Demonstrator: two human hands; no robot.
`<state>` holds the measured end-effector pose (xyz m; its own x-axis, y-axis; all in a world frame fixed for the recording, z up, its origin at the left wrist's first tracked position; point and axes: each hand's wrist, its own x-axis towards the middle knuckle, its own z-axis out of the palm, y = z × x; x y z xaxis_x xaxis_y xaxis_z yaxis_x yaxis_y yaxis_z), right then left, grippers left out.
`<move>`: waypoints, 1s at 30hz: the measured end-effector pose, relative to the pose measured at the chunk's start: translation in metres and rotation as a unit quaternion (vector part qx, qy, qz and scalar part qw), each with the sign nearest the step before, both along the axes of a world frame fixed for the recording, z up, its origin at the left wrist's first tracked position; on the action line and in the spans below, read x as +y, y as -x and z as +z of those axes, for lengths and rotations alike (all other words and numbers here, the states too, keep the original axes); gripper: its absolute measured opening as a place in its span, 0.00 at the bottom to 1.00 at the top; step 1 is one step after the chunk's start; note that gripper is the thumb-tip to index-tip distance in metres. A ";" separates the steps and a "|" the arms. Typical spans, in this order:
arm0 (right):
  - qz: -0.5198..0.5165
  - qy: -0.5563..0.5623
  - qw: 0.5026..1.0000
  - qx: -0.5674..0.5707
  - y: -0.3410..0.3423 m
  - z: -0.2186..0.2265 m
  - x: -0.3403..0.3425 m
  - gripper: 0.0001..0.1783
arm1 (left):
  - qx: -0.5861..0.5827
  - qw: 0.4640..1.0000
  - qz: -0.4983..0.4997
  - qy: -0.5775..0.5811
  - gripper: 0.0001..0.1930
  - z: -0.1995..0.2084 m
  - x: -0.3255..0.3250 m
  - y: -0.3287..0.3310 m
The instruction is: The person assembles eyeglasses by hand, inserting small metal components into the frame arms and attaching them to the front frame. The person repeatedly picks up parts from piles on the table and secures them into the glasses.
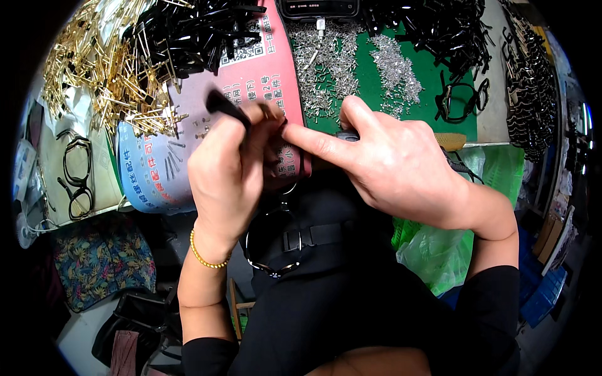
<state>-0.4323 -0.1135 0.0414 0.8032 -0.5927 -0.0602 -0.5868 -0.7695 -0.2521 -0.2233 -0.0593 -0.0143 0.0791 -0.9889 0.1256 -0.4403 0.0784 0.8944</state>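
Note:
My left hand [222, 166] is closed on a pair of glasses, pinching it near the hinge. A black temple arm [227, 108] sticks up past the fingers, blurred. The round rims of the glasses [274, 244] hang below my wrist, in front of my dark clothes. My right hand [401, 163] comes in from the right, its index fingertip meeting my left fingertips at the hinge. Its other fingers are curled round something with a grey-black end [347, 135], mostly hidden by the hand.
Gold metal temple pieces [113, 75] and black temple arms [194, 31] lie heaped at the back left. Small screws [326, 69] and clear bits [396, 75] cover the green mat [433, 113]. Finished-looking black glasses [78, 169] rest at left. A phone [320, 7] stands at the back.

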 end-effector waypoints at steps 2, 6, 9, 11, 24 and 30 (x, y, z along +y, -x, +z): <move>0.013 0.038 0.999 0.016 0.000 -0.003 0.000 0.32 | 0.000 1.000 0.013 -0.014 0.06 0.003 -0.001 0.001; 0.033 0.137 0.990 0.004 0.000 -0.008 -0.002 0.30 | 0.008 0.999 0.024 -0.039 0.05 0.008 -0.002 0.003; 0.044 0.166 0.985 0.000 0.000 -0.013 -0.008 0.26 | 0.034 0.997 0.023 -0.061 0.05 0.009 -0.002 0.003; 0.058 0.179 0.982 -0.018 -0.002 -0.017 -0.011 0.21 | 0.022 0.998 0.017 -0.059 0.06 0.007 -0.001 0.001; -0.094 0.033 0.995 0.020 0.028 0.019 -0.007 0.19 | 0.097 0.986 0.127 0.056 0.11 0.010 -0.056 0.000; -0.106 -0.035 0.991 0.076 0.046 0.010 0.011 0.26 | 0.229 0.948 0.139 0.173 0.19 0.002 -0.033 -0.027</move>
